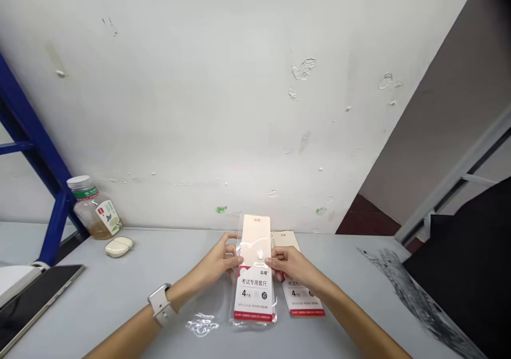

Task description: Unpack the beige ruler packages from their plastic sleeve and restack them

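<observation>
My left hand (pixel 219 259) grips the left edge of a boxed exam ruler set (pixel 255 295) in a transparent plastic sleeve, held upright with its lower end near the table. My right hand (pixel 289 263) pinches the right side of the same packet, and its fingertips lie across the front. The packet is pale peach above and white below, with red bands and Chinese print. A second, similar ruler set packet (pixel 302 301) lies flat behind and to the right, partly hidden by my right hand. A crumpled piece of transparent plastic (pixel 203 325) lies below my left wrist.
A white smartwatch (pixel 160 303) is on my left wrist. On the grey table (pixel 80 300) stand a glass jar with a green lid (pixel 93 208) and a white oval case (pixel 118 246). A dark tablet (pixel 35 307) sits at the left edge, black material (pixel 447 263) at the right, and a white wall behind.
</observation>
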Available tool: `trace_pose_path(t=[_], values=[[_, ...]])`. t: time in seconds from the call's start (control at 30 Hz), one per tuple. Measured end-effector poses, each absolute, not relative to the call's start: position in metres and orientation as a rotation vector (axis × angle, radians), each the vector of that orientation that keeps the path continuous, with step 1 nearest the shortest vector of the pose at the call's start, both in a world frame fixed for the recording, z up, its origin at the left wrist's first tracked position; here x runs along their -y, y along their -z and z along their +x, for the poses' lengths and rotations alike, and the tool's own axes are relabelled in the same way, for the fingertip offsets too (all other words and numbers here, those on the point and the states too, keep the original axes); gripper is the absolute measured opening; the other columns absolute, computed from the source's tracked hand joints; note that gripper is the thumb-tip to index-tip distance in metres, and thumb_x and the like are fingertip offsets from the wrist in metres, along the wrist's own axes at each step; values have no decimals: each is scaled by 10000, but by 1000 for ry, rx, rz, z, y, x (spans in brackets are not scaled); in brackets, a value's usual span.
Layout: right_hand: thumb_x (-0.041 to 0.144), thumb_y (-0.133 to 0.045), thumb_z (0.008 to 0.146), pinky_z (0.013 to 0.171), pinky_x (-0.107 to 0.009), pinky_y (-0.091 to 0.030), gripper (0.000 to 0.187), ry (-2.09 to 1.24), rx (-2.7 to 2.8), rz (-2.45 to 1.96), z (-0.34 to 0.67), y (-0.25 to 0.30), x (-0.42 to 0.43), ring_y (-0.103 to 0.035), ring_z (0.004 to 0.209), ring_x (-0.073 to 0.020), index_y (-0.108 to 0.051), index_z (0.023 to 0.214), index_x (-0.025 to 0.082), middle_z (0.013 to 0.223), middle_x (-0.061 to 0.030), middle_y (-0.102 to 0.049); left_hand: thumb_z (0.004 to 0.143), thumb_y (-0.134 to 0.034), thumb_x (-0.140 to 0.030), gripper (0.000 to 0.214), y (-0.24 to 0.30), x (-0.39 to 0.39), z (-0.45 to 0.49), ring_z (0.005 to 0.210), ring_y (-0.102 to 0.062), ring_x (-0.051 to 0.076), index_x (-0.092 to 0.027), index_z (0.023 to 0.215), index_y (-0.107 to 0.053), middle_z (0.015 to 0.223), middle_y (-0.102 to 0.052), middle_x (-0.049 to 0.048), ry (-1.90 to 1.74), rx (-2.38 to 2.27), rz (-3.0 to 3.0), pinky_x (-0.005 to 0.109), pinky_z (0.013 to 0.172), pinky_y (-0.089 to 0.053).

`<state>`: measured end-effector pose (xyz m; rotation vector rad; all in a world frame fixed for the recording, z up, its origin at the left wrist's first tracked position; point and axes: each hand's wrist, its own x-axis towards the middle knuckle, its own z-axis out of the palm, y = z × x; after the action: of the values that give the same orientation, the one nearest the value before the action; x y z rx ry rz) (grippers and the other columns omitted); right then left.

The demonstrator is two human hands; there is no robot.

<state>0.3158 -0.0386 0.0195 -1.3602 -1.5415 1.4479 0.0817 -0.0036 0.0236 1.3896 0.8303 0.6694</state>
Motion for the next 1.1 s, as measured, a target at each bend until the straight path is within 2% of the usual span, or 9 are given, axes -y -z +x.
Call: trace_pose_path(t=[0.1, 0.23, 0.3, 0.47, 0.57, 0.67, 0.77, 0.93, 1.1], values=[[647, -639, 738, 449, -212, -246, 483, -1419, 1533, -1378, 324, -25, 37, -487, 480, -92, -457, 673, 205, 529, 46, -553, 781, -721, -376, 695, -23, -4, 72, 650, -646, 177, -248, 1332, -318, 770, -533, -52, -657, -846, 1391, 288, 524, -504], [626, -649, 739, 441, -211, -226, 471, -1466, 1615, -1493, 350, -39, 34, -486, 485, -85, -484, 660, 192, 570, 22, -596, 805, -683, -294, 926, -36, -13, 50, 664, -670, 144, -378, 1485, -60, 901, -515, -46, -571, -861, 1460, 324, 635, -551], [617, -642, 747, 437, -215, -210, 458, -1486, 1655, -1564, 366, -45, 32, -472, 470, -83, -513, 657, 186, 544, 28, -575, 805, -652, -275, 949, -46, -15, 40, 682, -679, 142, -435, 1490, -16, 948, -495, -45, -504, -877, 1485, 356, 691, -564], [561, -627, 782, 432, -222, -191, 413, -1476, 1728, -1670, 402, -47, 27, -449, 451, -69, -596, 659, 168, 637, -12, -656, 760, -621, -320, 741, -62, -20, 22, 728, -671, 165, -341, 1437, -319, 986, -490, -14, -305, -1038, 1564, 340, 715, -550], [503, -626, 794, 424, -218, -194, 381, -1437, 1766, -1776, 412, -41, 24, -468, 448, -70, -608, 621, 163, 664, -30, -692, 728, -604, -324, 695, -59, -26, 16, 728, -639, 175, -288, 1392, -401, 944, -499, -13, -209, -1230, 1761, 306, 651, -511], [442, -649, 781, 414, -217, -224, 344, -1410, 1782, -1891, 414, -32, 23, -512, 455, -85, -604, 582, 164, 654, -46, -704, 714, -591, -313, 629, -54, -32, 12, 782, -606, 202, -250, 1330, -484, 879, -531, -10, -116, -1419, 2043, 297, 676, -473], [403, -675, 763, 408, -220, -278, 316, -1372, 1768, -1967, 415, -25, 22, -568, 476, -115, -601, 565, 168, 622, -62, -697, 713, -580, -323, 517, -50, -35, 9, 817, -610, 230, -208, 1217, -567, 958, -568, 33, -94, -1508, 2122, 318, 719, -471], [415, -651, 791, 379, -209, -350, 307, -1207, 1733, -2074, 417, -21, 20, -605, 484, -137, -542, 622, 184, 623, -52, -682, 731, -573, -348, 429, -48, -33, 9, 650, -626, 188, -209, 1136, -555, 1064, -590, 77, -56, -1481, 2039, 321, 632, -494], [411, -587, 852, 391, -209, -415, 256, -1162, 1705, -2063, 410, -20, 21, -649, 535, -152, -519, 721, 202, 693, -51, -686, 812, -525, -466, 408, -49, -28, 13, 707, -655, 199, -213, 1132, -525, 1153, -570, 100, -86, -1432, 1995, 335, 671, -506]])
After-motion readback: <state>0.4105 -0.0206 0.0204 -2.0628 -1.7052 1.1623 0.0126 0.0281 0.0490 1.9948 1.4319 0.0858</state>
